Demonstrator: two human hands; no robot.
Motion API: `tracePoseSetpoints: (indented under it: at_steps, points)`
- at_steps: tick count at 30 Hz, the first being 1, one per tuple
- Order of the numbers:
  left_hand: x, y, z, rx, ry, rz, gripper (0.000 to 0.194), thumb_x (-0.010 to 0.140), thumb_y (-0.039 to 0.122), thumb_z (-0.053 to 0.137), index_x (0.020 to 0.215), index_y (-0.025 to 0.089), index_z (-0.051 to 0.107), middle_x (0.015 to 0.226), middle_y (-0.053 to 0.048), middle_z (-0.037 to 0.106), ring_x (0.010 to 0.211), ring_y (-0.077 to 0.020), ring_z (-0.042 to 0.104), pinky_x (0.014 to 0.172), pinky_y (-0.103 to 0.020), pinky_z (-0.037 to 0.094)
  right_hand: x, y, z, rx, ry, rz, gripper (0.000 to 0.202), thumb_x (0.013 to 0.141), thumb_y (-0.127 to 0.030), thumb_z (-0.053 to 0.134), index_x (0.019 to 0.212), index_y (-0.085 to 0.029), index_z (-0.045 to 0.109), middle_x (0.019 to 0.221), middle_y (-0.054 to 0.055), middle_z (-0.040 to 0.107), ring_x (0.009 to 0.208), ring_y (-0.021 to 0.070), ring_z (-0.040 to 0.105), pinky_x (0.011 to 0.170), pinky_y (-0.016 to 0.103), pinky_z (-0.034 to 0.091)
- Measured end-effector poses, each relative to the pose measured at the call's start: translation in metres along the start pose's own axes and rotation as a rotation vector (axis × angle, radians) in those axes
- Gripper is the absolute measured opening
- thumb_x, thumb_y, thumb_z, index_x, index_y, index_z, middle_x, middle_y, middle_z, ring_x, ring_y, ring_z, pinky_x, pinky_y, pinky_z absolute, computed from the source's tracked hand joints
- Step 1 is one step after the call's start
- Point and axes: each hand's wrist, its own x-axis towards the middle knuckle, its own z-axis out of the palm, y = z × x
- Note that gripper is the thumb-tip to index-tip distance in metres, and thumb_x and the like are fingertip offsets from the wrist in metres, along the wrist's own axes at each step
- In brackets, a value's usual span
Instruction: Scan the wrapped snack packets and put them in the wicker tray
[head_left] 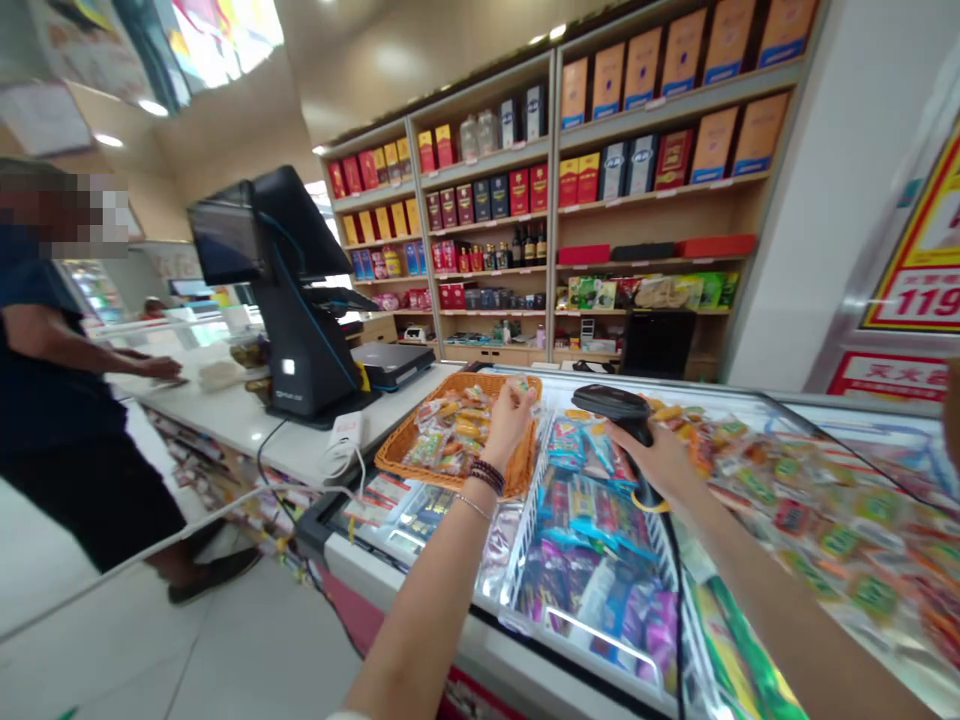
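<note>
My left hand (511, 420), with beads and a thin bracelet at the wrist, is over the right side of an orange wicker basket (405, 462). Its fingers are pinched on a small clear-wrapped snack (523, 385). Several wrapped snacks (466, 425) lie in the basket to its left. To the right, my right hand (654, 460) is wrapped round the handle of a black barcode scanner (611, 402), above the glass-topped freezer. The scanner's head points left toward the basket, and its cable hangs down over the freezer.
Blue and purple packets (592, 510) lie in the freezer's white wire basket. More wrapped snacks (840, 520) spread to the right. A black register (300, 320) and a white power strip (345, 435) stand on the left counter. A person (45, 350) stands at far left; stocked shelves (487, 230) line the back.
</note>
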Motion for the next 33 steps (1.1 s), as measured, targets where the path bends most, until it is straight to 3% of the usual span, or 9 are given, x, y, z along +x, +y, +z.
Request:
tracePoseSetpoints:
  at_steps: [4,7,10,12,14,16,24,28,33]
  points:
    - [0.008,0.003,-0.076,0.395,0.082,-0.030,0.017,0.091,0.030,0.061,0.080,0.018,0.057,0.079,-0.005,0.064,0.076,-0.0181,0.060,0.080,-0.031,0.048,0.011,-0.010,0.035,0.037,-0.086,-0.003,0.047,0.074,-0.064,0.071,0.061,-0.023,0.052,0.040,0.000,0.054,0.032,0.0139,0.048,0.038,0.026,0.038]
    - [0.007,0.003,-0.120,0.603,0.091,-0.075,0.010,0.089,0.023,0.059,0.090,0.015,0.064,0.095,-0.012,0.067,0.092,-0.0245,0.065,0.091,-0.039,0.049,0.011,-0.010,0.052,0.058,-0.114,0.009,0.046,0.075,-0.062,0.071,0.062,-0.023,0.052,0.039,-0.001,0.053,0.031,0.0136,0.049,0.037,0.025,0.037]
    - [0.003,0.006,-0.139,0.706,0.235,-0.023,0.034,0.085,0.021,0.063,0.117,0.009,0.062,0.123,-0.021,0.060,0.112,-0.0294,0.062,0.104,-0.045,0.046,0.007,-0.007,0.054,0.096,-0.094,0.011,0.045,0.073,-0.061,0.072,0.062,-0.023,0.051,0.040,-0.002,0.052,0.030,0.0130,0.048,0.036,0.025,0.036]
    - [0.000,0.011,-0.133,0.692,0.276,0.099,0.045,0.086,0.020,0.062,0.129,0.009,0.057,0.134,-0.022,0.052,0.121,-0.0297,0.059,0.110,-0.046,0.043,0.003,-0.006,0.045,0.125,-0.055,0.010,0.044,0.072,-0.060,0.074,0.063,-0.023,0.051,0.042,-0.003,0.053,0.030,0.0121,0.047,0.035,0.025,0.036]
    - [-0.004,0.018,-0.110,0.641,0.227,0.247,0.045,0.087,0.020,0.059,0.132,0.012,0.057,0.136,-0.020,0.050,0.126,-0.0290,0.055,0.112,-0.046,0.042,0.000,-0.006,0.027,0.165,-0.002,0.005,0.044,0.071,-0.059,0.075,0.064,-0.023,0.051,0.046,-0.003,0.055,0.031,0.0114,0.047,0.034,0.025,0.036]
    - [-0.010,0.027,-0.073,0.568,0.126,0.382,0.041,0.090,0.021,0.057,0.130,0.016,0.059,0.133,-0.016,0.053,0.128,-0.0284,0.053,0.113,-0.046,0.042,-0.003,-0.007,0.003,0.200,0.069,-0.002,0.044,0.071,-0.059,0.076,0.064,-0.023,0.051,0.049,-0.003,0.055,0.033,0.0111,0.047,0.034,0.025,0.037]
    - [-0.084,0.049,0.137,0.250,-0.509,0.575,0.036,0.090,0.019,0.060,0.125,0.020,0.062,0.125,-0.014,0.062,0.125,-0.0283,0.056,0.111,-0.049,0.045,-0.033,-0.007,-0.116,0.266,0.467,0.073,0.037,0.071,-0.050,0.080,0.070,-0.023,0.055,0.053,-0.003,0.058,0.039,0.0105,0.048,0.034,0.023,0.040]
    - [-0.125,0.043,0.217,0.143,-0.724,0.514,0.037,0.086,0.023,0.066,0.123,0.021,0.065,0.130,-0.016,0.063,0.130,-0.0316,0.055,0.114,-0.051,0.042,-0.053,0.013,-0.147,0.314,0.613,0.128,0.038,0.066,-0.052,0.080,0.076,-0.024,0.057,0.056,-0.005,0.057,0.039,0.0114,0.047,0.034,0.026,0.041]
    - [-0.146,0.033,0.269,0.196,-0.658,0.222,0.053,0.079,0.025,0.073,0.129,0.015,0.060,0.129,-0.023,0.064,0.125,-0.0361,0.059,0.110,-0.051,0.043,-0.074,0.050,-0.154,0.158,0.656,0.188,0.044,0.069,-0.067,0.070,0.073,-0.026,0.052,0.050,-0.003,0.051,0.040,0.0163,0.049,0.037,0.031,0.043]
